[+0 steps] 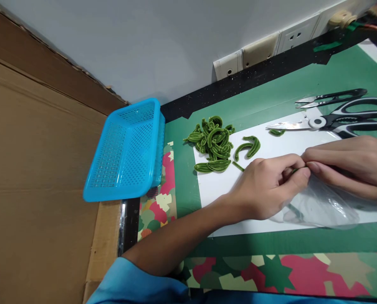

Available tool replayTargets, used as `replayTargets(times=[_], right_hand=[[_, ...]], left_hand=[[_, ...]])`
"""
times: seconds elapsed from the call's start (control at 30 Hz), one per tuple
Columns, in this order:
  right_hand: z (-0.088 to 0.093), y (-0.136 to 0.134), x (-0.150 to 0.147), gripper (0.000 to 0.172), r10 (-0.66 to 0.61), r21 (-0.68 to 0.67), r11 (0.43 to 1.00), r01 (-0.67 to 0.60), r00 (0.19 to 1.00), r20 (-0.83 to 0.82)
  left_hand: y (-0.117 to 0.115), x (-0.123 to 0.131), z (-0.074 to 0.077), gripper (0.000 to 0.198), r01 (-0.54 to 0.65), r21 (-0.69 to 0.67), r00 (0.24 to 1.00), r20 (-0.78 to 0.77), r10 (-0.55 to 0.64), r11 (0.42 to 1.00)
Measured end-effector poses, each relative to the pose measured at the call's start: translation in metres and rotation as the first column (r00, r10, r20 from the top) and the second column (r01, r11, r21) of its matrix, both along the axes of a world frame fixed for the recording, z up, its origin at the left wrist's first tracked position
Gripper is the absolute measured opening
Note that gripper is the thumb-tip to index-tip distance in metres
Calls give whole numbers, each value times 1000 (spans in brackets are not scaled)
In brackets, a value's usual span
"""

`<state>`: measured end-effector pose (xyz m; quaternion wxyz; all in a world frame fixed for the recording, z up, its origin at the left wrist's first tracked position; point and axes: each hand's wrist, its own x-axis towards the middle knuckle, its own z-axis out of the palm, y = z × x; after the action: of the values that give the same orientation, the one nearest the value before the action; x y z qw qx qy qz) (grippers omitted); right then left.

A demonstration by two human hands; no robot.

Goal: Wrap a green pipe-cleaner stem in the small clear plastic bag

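My left hand (269, 185) and my right hand (359, 164) meet fingertip to fingertip over the white sheet. Both are closed in a pinch. A sliver of green pipe cleaner (295, 170) shows between the fingers; most of it is hidden. Beneath the hands lies a clear plastic bag (324, 207). Left of them is a pile of bent, looped green pipe cleaner pieces (218, 137), with a flatter bundle (212, 166) in front. Two curved pieces (253, 146) rest apart on the sheet, and a short straight stem (238, 166) pokes out beside my left hand.
Black-handled scissors (318, 122) and small thread snips (332, 98) lie beyond my right hand, near a small green piece (276, 132). A blue plastic basket (155, 156) stands at the table's left edge, beside cardboard (39, 190). Wall sockets (297, 37) line the back.
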<state>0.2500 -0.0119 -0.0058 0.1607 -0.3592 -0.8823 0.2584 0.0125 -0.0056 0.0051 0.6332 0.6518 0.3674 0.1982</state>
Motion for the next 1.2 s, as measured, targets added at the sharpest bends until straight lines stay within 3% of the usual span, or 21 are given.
replayTargets(times=[1.2], right_hand=[[0,-1,0,31,-31,-2,1000,31,999,-20]], left_hand=[[-1,0,4,29,2,-5,999,-52,-2,1000]])
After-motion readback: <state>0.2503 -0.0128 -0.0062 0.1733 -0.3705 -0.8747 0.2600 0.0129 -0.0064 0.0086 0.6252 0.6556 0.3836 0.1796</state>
